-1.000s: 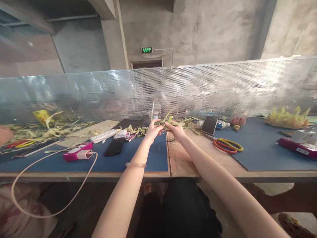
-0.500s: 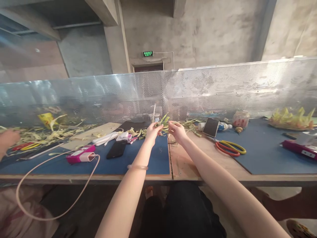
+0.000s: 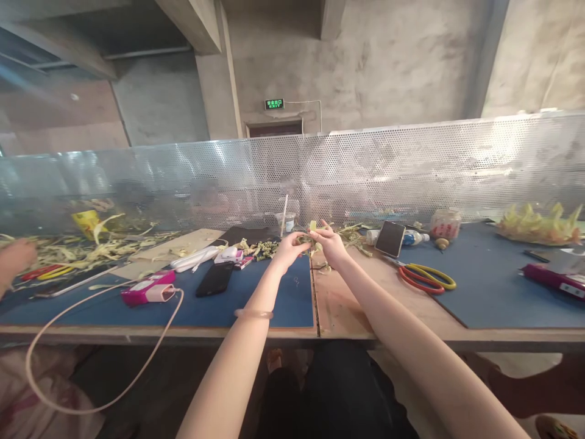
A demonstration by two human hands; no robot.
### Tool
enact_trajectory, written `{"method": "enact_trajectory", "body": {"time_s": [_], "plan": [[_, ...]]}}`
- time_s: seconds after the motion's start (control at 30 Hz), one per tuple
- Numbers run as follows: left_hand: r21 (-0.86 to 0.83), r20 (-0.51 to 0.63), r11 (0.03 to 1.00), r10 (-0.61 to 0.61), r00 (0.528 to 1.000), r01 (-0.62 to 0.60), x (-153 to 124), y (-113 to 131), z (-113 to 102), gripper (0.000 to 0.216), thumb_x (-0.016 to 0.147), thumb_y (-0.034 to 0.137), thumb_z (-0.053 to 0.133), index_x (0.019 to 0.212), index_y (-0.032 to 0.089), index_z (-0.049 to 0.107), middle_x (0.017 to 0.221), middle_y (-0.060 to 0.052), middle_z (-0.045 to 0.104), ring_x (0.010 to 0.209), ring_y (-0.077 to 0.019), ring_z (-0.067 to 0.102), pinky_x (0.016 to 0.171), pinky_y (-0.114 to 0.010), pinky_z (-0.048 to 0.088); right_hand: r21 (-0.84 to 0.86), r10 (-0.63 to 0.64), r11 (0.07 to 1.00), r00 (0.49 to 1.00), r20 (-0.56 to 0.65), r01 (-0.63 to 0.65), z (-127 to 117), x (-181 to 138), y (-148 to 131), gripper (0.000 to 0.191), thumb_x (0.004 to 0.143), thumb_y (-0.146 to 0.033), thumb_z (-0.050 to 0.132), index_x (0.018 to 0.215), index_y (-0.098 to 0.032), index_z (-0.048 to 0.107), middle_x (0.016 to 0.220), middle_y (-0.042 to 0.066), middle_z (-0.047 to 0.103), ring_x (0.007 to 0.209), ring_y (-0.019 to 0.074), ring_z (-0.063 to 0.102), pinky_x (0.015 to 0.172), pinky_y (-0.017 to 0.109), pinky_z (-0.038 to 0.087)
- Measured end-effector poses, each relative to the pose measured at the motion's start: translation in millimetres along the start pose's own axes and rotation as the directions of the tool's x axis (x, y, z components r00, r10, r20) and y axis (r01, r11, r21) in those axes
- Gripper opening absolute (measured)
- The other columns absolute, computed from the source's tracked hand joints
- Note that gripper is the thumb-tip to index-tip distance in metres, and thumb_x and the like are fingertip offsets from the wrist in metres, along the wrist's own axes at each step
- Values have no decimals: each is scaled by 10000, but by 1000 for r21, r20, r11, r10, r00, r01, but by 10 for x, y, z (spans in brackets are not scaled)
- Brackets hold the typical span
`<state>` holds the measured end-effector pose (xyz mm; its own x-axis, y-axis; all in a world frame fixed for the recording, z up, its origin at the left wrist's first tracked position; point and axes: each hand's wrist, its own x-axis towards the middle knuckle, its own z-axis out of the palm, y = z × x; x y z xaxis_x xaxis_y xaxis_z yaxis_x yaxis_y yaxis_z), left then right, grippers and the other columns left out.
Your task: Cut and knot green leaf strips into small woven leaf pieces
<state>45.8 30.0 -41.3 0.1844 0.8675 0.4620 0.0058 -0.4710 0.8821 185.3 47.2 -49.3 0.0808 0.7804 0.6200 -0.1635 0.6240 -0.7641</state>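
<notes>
Near the middle of the table, my left hand (image 3: 289,250) is closed, thumb and fingers pinched on a pale green plant strip (image 3: 312,225). My right hand (image 3: 329,244) is closed on the same strip close beside it, and a short flat end stands up at the fingertips. The rest of the strip between the hands is small and partly hidden by the fingers. Just left of my left hand lies a knotted greenish braid (image 3: 265,249). Behind the hands stands a clear plastic cup (image 3: 287,221) with a white straw.
Red-and-yellow-handled scissors (image 3: 425,277), a propped phone (image 3: 390,238), a bottle (image 3: 415,237) and a jar (image 3: 445,225) sit to the right. Left are a black phone (image 3: 214,278), a pink box (image 3: 147,288) with a looping cable, and another person's hand (image 3: 17,256). A perforated metal screen (image 3: 388,171) runs behind.
My two hands have come closer together. The longer green ends that stuck up between them now show as one short pale strip end by my right fingers.
</notes>
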Motion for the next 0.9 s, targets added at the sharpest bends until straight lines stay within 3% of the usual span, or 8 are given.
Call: {"method": "enact_trajectory", "body": {"time_s": [0.13, 0.3, 0.4, 0.5, 0.8, 0.83, 0.9], "plan": [[28, 60, 1000, 6, 998, -7, -37, 40, 20, 291, 633, 229, 688, 914, 177, 634, 599, 19, 570, 515, -95, 499, 475, -203, 391, 40, 5, 999, 1000, -13, -5, 2, 15, 59, 313, 613, -383, 700, 847, -176, 705, 949, 77, 667, 948, 226, 574, 797, 352, 452], [55, 52, 998, -5, 999, 2, -46, 38, 44, 293, 649, 254, 686, 921, 169, 618, 589, 25, 544, 497, -89, 476, 474, -208, 369, 27, -32, 999, 997, -73, 34, 25, -9, 19, 488, 620, -341, 697, 1080, -195, 624, 839, 16, 653, 722, 148, 576, 666, 285, 467], [74, 0, 997, 1, 1000, -1, -49, 31, 69, 329, 616, 298, 721, 898, 168, 615, 526, 58, 468, 441, -71, 419, 431, -197, 301, -7, -94, 996, 993, -74, 93, 57, -36, -25, 787, 636, -296, 685, 1342, -256, 341, 741, -26, 601, 641, 124, 547, 589, 258, 466], [79, -41, 997, 0, 999, 3, -43, 12, 76, 330, 586, 325, 741, 847, 164, 620, 477, 78, 412, 406, -63, 378, 405, -192, 240, -62, -152, 987, 987, -45, 149, 90, -66, -55, 942, 669, -268, 660, 1410, -276, 79, 730, -23, 581, 639, 136, 543, 575, 266, 483], [-63, -58, 994, -90, 994, 86, 22, -71, 56, 252, 600, 324, 700, 781, 170, 613, 638, 13, 557, 487, -64, 480, 439, -176, 339, -286, -260, 929, 965, -44, 237, 99, -80, -89, 717, 886, -290, 346, 1390, -164, -149, 833, 62, 648, 668, 158, 564, 662, 313, 475], [-80, -56, 992, -97, 994, 93, 22, -65, 60, 242, 608, 326, 689, 775, 169, 611, 638, 11, 556, 475, -58, 472, 435, -175, 339, -355, -299, 894, 954, -17, 274, 90, -77, -91, 683, 895, -284, 323, 1395, -151, -123, 852, 74, 654, 704, 167, 572, 678, 321, 471], [-99, -55, 990, -105, 993, 99, 19, -52, 66, 219, 618, 328, 673, 749, 164, 609, 625, 9, 554, 446, -48, 450, 425, -176, 335, -537, -388, 763, 919, 64, 359, 60, -70, -95, 540, 910, -280, 289, 1405, -168, 102, 909, 95, 647, 808, 192, 565, 726, 351, 455]]}}
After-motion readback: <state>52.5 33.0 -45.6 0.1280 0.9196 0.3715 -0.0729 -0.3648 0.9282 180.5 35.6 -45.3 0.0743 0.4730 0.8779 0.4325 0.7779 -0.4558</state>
